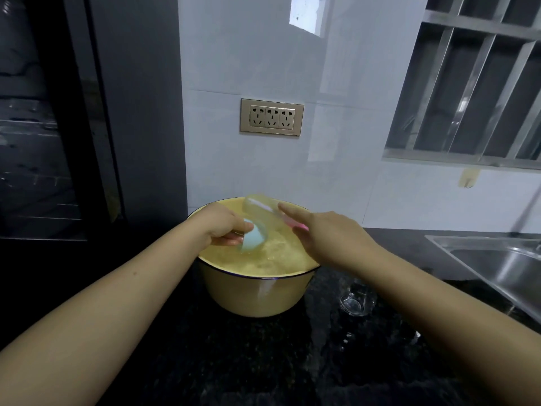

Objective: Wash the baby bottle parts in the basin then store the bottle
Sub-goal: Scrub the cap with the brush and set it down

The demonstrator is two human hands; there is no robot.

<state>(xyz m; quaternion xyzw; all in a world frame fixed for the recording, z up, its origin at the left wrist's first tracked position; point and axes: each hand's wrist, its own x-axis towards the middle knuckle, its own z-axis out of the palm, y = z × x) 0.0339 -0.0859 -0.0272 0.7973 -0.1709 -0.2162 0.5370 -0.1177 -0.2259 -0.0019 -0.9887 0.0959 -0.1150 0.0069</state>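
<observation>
Clear bottle (261,213), blurry, over basin (257,293)

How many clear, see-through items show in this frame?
2. A blurred clear bottle over the yellow basin, above the light blue piece in the grip of the left hand; a clear piece on the counter right of the basin. Others may be underwater.

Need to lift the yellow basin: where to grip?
Basin: take the flared rim at opposite sides, left and right, hooking under the lip. It's round, wide, shows no handles and holds water, so a one-sided grip would likely tip it.
</observation>
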